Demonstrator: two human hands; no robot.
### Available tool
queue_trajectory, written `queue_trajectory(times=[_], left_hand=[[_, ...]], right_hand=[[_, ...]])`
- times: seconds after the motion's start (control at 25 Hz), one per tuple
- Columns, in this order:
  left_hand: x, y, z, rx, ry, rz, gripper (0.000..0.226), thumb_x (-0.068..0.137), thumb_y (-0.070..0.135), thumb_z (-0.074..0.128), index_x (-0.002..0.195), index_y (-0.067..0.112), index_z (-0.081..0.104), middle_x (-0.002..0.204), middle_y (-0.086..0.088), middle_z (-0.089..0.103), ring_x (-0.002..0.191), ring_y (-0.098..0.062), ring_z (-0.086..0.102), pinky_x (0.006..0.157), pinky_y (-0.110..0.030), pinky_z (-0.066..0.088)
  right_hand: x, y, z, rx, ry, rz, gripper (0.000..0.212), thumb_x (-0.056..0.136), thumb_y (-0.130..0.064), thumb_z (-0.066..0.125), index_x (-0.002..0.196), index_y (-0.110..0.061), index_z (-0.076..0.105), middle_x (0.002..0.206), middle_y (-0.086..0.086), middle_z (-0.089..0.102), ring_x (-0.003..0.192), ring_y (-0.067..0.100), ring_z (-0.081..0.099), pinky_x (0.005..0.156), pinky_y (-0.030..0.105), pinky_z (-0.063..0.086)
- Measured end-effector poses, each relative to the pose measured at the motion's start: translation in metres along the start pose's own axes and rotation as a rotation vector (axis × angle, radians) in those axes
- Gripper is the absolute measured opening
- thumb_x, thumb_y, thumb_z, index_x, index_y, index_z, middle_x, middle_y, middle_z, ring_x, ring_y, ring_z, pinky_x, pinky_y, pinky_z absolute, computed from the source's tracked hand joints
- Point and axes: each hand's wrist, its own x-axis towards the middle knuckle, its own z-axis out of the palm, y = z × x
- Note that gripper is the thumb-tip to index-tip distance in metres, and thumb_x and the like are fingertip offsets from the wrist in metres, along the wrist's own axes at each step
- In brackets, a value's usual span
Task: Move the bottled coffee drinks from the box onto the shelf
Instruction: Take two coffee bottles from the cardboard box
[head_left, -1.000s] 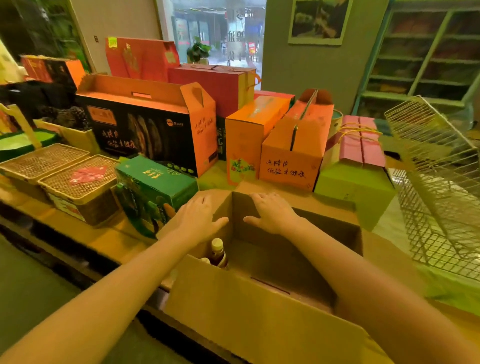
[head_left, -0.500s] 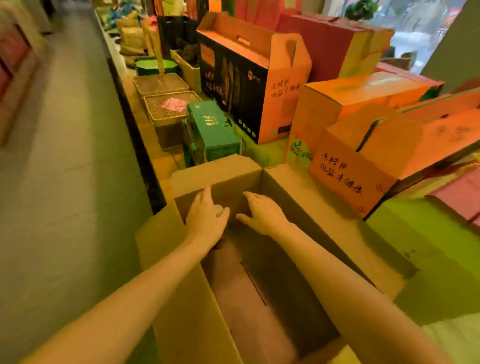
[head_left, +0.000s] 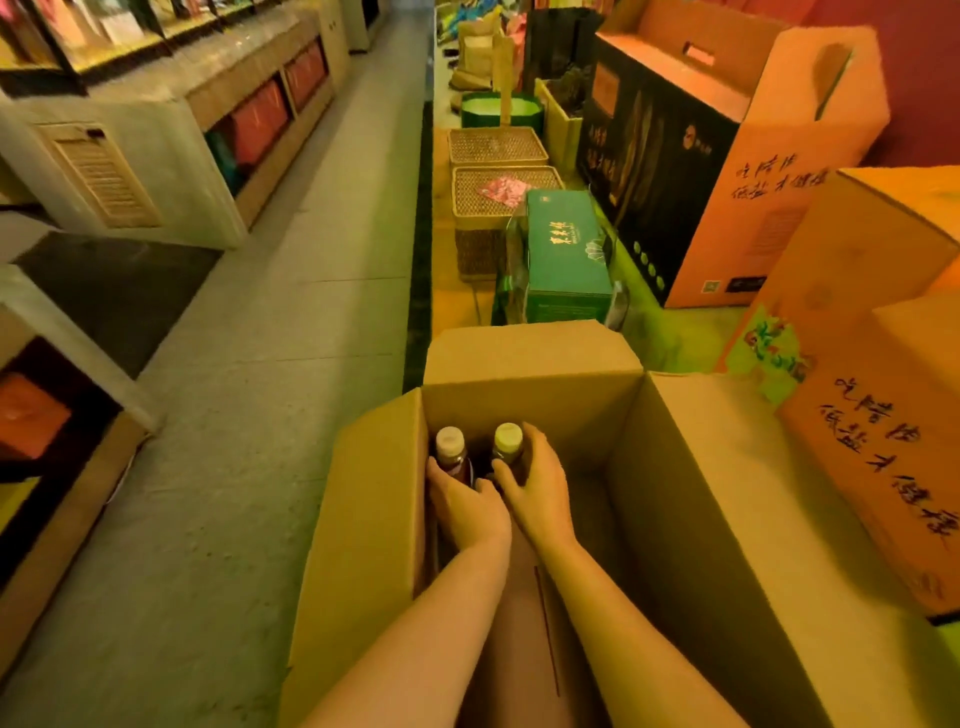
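Head view. Open cardboard box (head_left: 530, 400) on the worktop (head_left: 670, 332), flaps folded out, its left side along the worktop edge above the aisle floor (head_left: 249, 395).

Two bottled coffee drinks stand upright in the box's far left corner, side by side and touching or nearly so. White-capped bottle (head_left: 450, 448) sits against the left wall; yellow-capped bottle (head_left: 508, 439) is just to its right. Dark liquid shows under both caps; labels are too blurred to read.

Both forearms reach down into the box. Left hand (head_left: 467, 509) grips the white-capped bottle below the shoulder, fingers (head_left: 432, 466) curled round its left side and the thumb on the near side. Right hand (head_left: 540, 488) holds the yellow-capped bottle, fingers (head_left: 537, 441) wrapped over its right side and the thumb across the front. Both bottles are low in the box, caps below the rim. Cannot tell whether their bases are on the box floor; the hands hide them.

The rest of the box floor is bare brown card with a centre seam.

Beyond the box: green carton (head_left: 563, 249) lying flat, two wicker baskets (head_left: 498, 200) behind it, and a tall black-and-orange carton (head_left: 675, 145) to their right. An orange carton with handwritten characters (head_left: 872, 467) stands just right of the box. Across the aisle, low display units (head_left: 171, 135) line the far side.
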Motion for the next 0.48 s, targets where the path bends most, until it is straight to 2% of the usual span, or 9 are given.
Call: queue_trajectory(times=[0.28,0.48], left_hand=[[0.031,-0.015,0.037,-0.013,0.176,0.097,0.06,0.087,0.008,0.057,0.141,0.008,0.031,0.144,-0.015,0.039,0.135,-0.03,0.034,0.113,-0.04,0.027],[0.035,-0.017,0.043,0.04,0.215,0.164,0.046,0.085,0.007,0.06,0.128,0.0,0.046,0.133,-0.017,0.047,0.129,-0.03,0.038,0.108,-0.033,0.025]], right_hand=[[0.018,0.028,0.022,0.135,0.032,-0.048,0.047,0.081,-0.025,0.069,0.125,-0.017,0.052,0.121,0.001,0.059,0.115,0.014,0.053,0.095,0.03,0.046],[0.025,0.041,0.028,0.188,0.043,-0.067,0.038,0.079,-0.025,0.071,0.113,-0.014,0.057,0.107,0.001,0.063,0.101,0.015,0.058,0.086,0.033,0.049]])
